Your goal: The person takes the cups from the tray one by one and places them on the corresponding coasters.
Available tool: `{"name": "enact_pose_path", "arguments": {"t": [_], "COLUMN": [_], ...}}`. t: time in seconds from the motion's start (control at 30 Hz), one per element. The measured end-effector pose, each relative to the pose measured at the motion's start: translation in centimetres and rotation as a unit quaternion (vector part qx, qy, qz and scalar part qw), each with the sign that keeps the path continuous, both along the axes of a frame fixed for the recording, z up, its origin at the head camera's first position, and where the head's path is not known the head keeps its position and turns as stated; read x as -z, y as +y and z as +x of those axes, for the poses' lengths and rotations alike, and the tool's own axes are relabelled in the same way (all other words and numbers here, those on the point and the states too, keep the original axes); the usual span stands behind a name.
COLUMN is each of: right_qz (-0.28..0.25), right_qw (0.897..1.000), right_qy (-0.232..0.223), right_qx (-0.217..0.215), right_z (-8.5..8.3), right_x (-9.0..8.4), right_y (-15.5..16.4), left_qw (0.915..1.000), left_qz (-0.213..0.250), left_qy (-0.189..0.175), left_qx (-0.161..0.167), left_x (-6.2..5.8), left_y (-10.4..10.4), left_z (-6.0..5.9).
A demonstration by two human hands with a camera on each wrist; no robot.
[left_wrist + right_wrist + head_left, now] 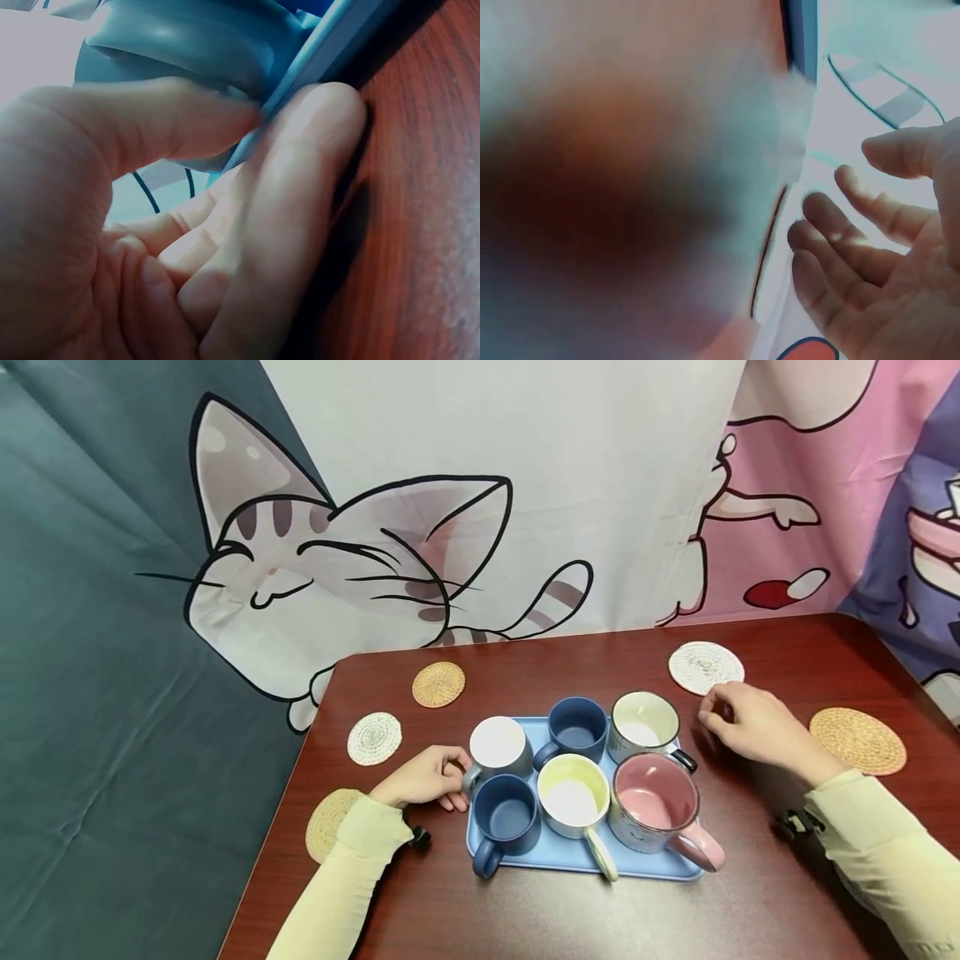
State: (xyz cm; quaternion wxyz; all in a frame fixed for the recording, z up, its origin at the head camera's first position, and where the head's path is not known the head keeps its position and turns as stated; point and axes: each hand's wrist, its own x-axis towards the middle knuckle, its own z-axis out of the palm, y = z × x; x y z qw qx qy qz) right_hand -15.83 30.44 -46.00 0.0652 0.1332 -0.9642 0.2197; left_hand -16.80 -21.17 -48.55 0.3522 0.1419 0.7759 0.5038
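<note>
A light blue tray (555,858) carries several mugs. My left hand (429,778) pinches its left rim, the thumb over the edge and the index finger against its outer side in the left wrist view. Just inside that rim are a grey mug (517,758) with a white inside and a navy mug (508,817). Another navy mug (577,727), a yellow-lined mug (573,793), a cream mug (643,720) with a black handle and a large pink-lined mug (654,792) fill the rest. To the tray's right hovers my right hand (753,722), empty, fingers loosely bent.
On the left of the brown table (525,918) lie a tan coaster (438,684), a whitish one (374,739) and a yellowish one (324,827) partly under my left sleeve. On the right are a white coaster (705,667) and a woven tan one (857,741). A cartoon curtain (562,435) hangs behind.
</note>
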Motion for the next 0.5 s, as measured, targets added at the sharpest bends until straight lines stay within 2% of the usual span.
{"name": "enact_pose_path", "arguments": {"t": [0.2,0.5], "right_qz": [-0.002,0.026], "right_qw": [0.999,0.999], "right_qy": [0.032,0.005], "right_qx": [0.019,0.026], "right_z": [-3.0,-6.0], "right_x": [0.0,1.3], "right_y": [1.0,2.4], "left_qw": [0.9995,0.9995], "left_qz": [-0.024,-0.029], "left_qy": [-0.002,0.001], "left_qx": [-0.021,-0.016], "left_x": [0.1,0.4], "left_y": [0.5,0.3], "left_z": [-0.3,-0.5]}}
